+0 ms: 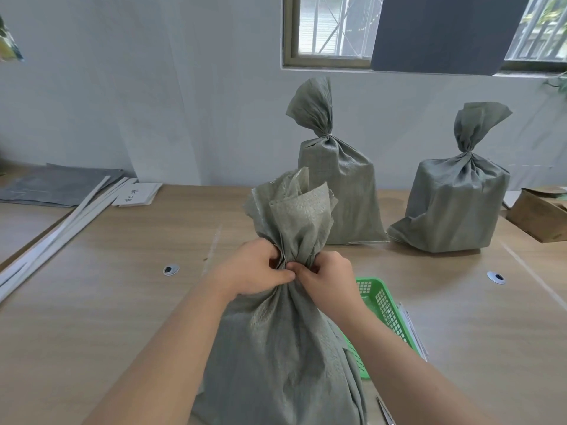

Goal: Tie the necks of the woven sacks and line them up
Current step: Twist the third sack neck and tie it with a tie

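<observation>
You hold the near woven sack (276, 348) upright on the counter (107, 302), directly in front of you. I give all places from this sack.

Your left hand (254, 268) and your right hand (328, 277) meet at its neck (296, 256), one on each side. The grip of the left hand is closed round the gathered cloth. The grip of the right hand is narrow, with the fingertips pinching the same place, close against the left thumb. I see no cord or tie between your fingers, so I cannot tell if the binding has begun. Above your hands the mouth of the sack fans out loose.

Just behind the near sack stands the first tied sack (340, 194), its neck drawn thin and its top standing up. Behind and to the right stands the second tied sack (457, 207), with a gap between the two. Both look finished to me. They stand roughly side by side before the wall, so I judge that the row is started.

What is left, as I judge it, is to close the neck in your hands and then place this sack beside the other two.

Far to the left and behind lies a pile of flat grey sacks (58, 185). I cannot tell whether they belong to the job. A green basket (383, 302) lies just to the right of the near sack, partly hidden by it.
</observation>
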Tool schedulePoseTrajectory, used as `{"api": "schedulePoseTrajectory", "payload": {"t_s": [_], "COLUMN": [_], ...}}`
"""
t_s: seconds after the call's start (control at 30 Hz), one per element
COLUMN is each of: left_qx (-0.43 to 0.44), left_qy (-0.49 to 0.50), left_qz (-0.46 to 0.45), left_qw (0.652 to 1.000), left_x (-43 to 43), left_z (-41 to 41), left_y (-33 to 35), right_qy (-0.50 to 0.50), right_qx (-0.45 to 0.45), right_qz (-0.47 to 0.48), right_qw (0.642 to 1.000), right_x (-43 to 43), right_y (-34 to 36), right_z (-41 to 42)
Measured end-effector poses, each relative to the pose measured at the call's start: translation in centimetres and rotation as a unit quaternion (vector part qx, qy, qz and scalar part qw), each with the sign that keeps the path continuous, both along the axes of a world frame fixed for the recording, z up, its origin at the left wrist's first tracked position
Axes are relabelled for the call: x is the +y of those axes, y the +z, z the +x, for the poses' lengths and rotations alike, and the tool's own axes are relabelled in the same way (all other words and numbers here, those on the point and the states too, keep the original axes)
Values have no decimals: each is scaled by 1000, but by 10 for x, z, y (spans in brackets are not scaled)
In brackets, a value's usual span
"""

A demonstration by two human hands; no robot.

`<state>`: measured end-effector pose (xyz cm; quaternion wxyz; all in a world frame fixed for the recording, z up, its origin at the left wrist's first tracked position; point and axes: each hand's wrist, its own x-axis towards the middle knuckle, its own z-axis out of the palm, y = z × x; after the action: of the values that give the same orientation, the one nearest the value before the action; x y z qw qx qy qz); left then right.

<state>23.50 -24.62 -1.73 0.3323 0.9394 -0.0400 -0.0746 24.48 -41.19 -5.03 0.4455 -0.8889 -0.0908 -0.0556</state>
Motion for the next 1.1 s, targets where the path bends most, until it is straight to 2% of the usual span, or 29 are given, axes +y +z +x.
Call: {"api": "schedulePoseTrajectory", "payload": {"t_s": [0.13, 0.43, 0.57, 0.77, 0.93, 1.1], "left_qx": [6, 7, 45, 146, 142, 187], "left_qy": [18, 80, 74, 23, 27, 1], "left_qz": [-13, -91, -121, -221, -230, -207], "left_qw": [1000, 993, 989, 964, 962, 960], "left_x": [0, -5, -10, -7, -7, -13], "left_z": [0, 1, -1, -3, 0, 0], "left_y": [3, 13, 17, 27, 22, 11], "right_qy": [15, 145, 125, 79, 88, 147], "right_qx": [5, 56, 23, -5, -13, -4], "right_qz": [-44, -64, -78, -95, -105, -100], "right_qw": [999, 986, 989, 992, 990, 984], "right_x": [3, -6, -5, -5, -3, -7], "right_y": [-2, -4, -1, -8, -9, -5], "right_z": [1, 9, 7, 12, 14, 10]}}
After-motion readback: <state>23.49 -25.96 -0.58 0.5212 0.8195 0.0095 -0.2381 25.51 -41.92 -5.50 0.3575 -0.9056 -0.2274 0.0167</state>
